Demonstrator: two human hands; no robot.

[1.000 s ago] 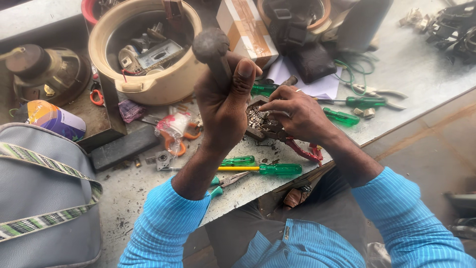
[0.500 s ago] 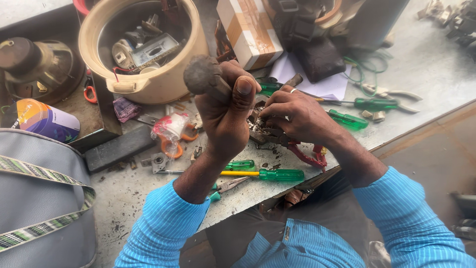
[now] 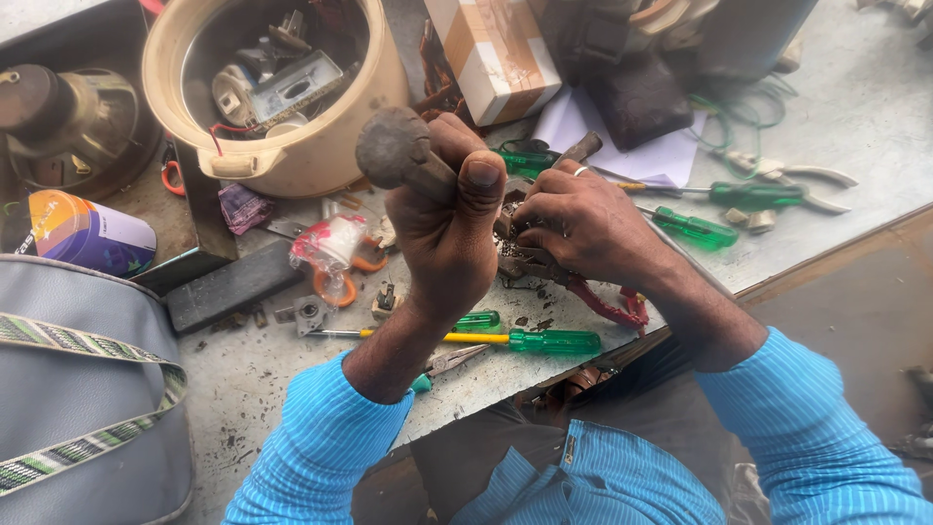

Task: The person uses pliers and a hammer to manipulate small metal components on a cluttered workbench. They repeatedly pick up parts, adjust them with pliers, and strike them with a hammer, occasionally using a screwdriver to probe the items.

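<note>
My left hand (image 3: 449, 233) is fisted around a dark tool handle with a round rusty knob (image 3: 392, 146) at its top, held upright over the bench. My right hand (image 3: 583, 222) presses down on a small dark metal part (image 3: 520, 261) with red wires (image 3: 612, 306) trailing from it. The tool's lower end is hidden behind my left hand, close to the metal part. A yellow-shafted screwdriver with a green handle (image 3: 544, 340) lies just in front of both hands, beside small pliers (image 3: 449, 362).
A cream pot (image 3: 292, 160) full of scrap parts stands at the back left, near an old speaker (image 3: 58, 117) and a coloured can (image 3: 83, 233). A grey bag (image 3: 78, 389) fills the left. Green screwdrivers (image 3: 695, 228), pliers (image 3: 792, 180), a cardboard box (image 3: 496, 53) and paper lie behind.
My left hand has come down and slightly toward me with the knobbed tool, closer to the part under my right hand. The right hand has stayed on the part.
</note>
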